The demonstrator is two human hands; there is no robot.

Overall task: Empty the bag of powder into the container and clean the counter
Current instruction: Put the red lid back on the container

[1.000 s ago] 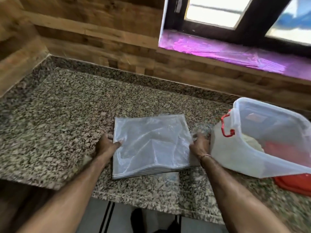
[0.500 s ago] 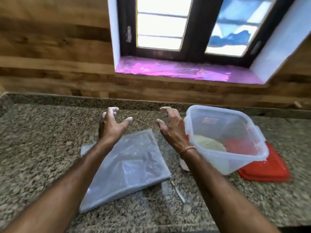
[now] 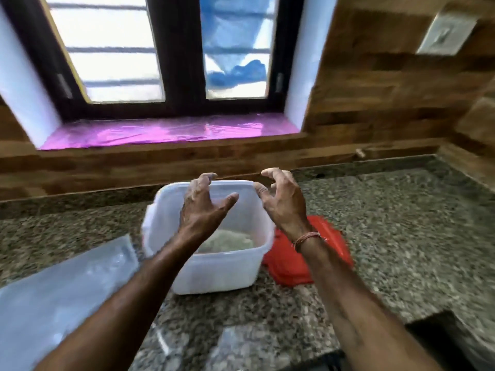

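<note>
A: Only the head view to go on. What's in it?

B: Both hands are raised over the translucent white square plastic container (image 3: 214, 242), which stands on the speckled granite counter (image 3: 401, 223). The left hand (image 3: 205, 207) and the right hand (image 3: 284, 202) are spread and clawed, fingers curled, palms half facing each other, holding nothing. The fingertips look pale, I'd guess dusted with powder.

A: And the powder itself?

B: A low heap of off-white powder (image 3: 227, 241) lies on the container's floor. The flat clear plastic bag (image 3: 61, 293) lies on the counter to the left of the container, near it; it looks emptied, though the blur hides any residue. A red plastic lid (image 3: 292, 263) sits just to the right, partly behind the container's corner.

A: So what is the step?

B: My reading: shedding what clings to the hands into the container, before the counter gets cleaned.

A: How to do it well?

B: Keep both hands inside the rim's outline and low, so what falls lands in the tub and not on the granite. Rub fingers against each other gently rather than clapping; fine powder puffs up and drifts. Don't knock the light container; it could slide. After that the lid is within the right hand's reach, and I can't tell from this blurred frame whether powder lies scattered on the counter.
</note>
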